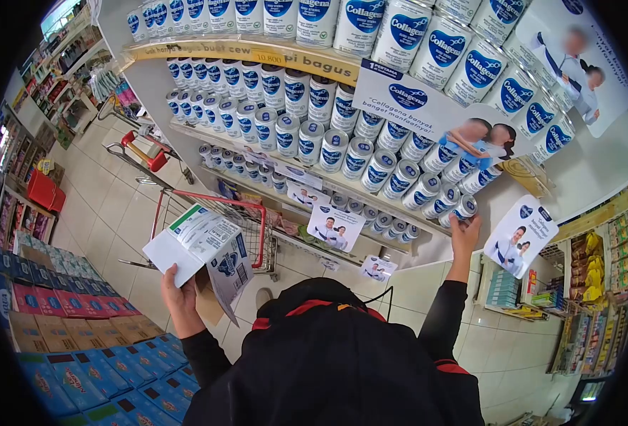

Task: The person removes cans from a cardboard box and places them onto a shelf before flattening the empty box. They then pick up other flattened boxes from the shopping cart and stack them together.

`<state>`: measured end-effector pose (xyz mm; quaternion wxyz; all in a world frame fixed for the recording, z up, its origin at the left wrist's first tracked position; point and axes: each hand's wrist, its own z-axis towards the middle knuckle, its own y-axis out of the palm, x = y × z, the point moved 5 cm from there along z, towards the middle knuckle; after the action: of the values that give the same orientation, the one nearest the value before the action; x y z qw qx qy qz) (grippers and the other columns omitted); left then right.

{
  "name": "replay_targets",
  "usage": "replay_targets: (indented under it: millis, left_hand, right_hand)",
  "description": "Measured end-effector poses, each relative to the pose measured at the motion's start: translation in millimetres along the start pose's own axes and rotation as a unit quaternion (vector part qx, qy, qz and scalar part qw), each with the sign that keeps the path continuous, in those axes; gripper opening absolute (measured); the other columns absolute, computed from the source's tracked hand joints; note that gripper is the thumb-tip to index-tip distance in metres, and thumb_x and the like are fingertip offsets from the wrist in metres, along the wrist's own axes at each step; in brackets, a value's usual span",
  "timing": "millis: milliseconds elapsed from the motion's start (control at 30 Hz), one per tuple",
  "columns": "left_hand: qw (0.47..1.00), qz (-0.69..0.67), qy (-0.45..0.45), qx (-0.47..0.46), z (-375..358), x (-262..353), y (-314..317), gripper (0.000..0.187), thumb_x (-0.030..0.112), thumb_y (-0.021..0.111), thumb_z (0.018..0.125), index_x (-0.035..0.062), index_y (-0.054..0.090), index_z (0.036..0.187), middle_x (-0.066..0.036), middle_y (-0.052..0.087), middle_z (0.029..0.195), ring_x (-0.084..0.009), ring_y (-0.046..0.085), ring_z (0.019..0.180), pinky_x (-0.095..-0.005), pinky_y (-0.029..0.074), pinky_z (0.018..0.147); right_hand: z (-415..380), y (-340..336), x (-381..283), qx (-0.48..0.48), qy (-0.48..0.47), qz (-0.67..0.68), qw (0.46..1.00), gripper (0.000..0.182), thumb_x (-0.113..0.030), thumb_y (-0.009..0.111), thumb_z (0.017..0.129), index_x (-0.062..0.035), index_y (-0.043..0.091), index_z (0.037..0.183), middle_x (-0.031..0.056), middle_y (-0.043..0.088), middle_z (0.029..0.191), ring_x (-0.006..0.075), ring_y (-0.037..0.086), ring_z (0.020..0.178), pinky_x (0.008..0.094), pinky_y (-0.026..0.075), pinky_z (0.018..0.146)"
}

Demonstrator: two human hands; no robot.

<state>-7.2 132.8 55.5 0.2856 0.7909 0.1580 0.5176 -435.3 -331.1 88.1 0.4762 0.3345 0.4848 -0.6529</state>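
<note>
**Op A:** Collagena can [464, 207] sits at the right end of the lower shelf row, at the display's edge. My right hand [463, 233] is raised to it, fingers wrapped on its lower side; I log it as grasping the can, which is in line with its neighbours.

**Op B:** And the left?

**Op A:** My left hand [179, 298] holds an opened cardboard carton [204, 248] from below, thumb and fingers clamped on its underside, flaps hanging loose. I cannot see inside it, so whether any cans are left in it is unknown.

**Op B:** Progress estimate?

**Op A:** My judgement only: the shelves [257, 51] look close to full. Upper rows are packed tight with white-and-blue cans, and the lower row reaches the end where my right hand is. The can under my fingers appears to fill the last slot of that row.

**Op B:** Anything outstanding?

**Op A:** The carton is not yet put down. A red-rimmed wire trolley [222, 213] stands just beyond it on the tiled floor, near the shelf base. Stacked boxed goods [87, 334] lie to my left, well apart from the display.
</note>
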Motion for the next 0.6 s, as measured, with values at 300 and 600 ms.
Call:
replay_targets:
  millis: [300, 600]
  left_hand:
    - [0.998, -0.010, 0.020, -0.051, 36.7, 59.7, 22.1, 0.044, 0.009, 0.050, 0.071, -0.0082, 0.034, 0.108, -0.017, 0.047, 0.100, -0.0262, 0.052, 0.089, -0.0345, 0.046, 0.074]
    - [0.979, 0.095, -0.050, -0.174, 94.8, 100.2, 28.7, 0.040, 0.007, 0.053, 0.068, -0.0058, 0.042, 0.104, -0.014, 0.052, 0.093, -0.0225, 0.054, 0.082, -0.0316, 0.045, 0.074]
  right_hand:
    - [-81.9, 38.4, -110.0, 0.200, -0.132, -0.092, 0.966, 0.041, -0.014, 0.060, 0.072, 0.0000, 0.041, 0.105, 0.0132, 0.044, 0.102, 0.0201, 0.044, 0.092, 0.0308, 0.042, 0.072]
    - [-199.7, 274.0, -132.9, -0.332, 0.070, 0.133, 0.931, 0.035, -0.019, 0.059, 0.073, -0.0068, 0.045, 0.103, 0.0073, 0.051, 0.094, 0.0163, 0.048, 0.088, 0.0270, 0.043, 0.070]
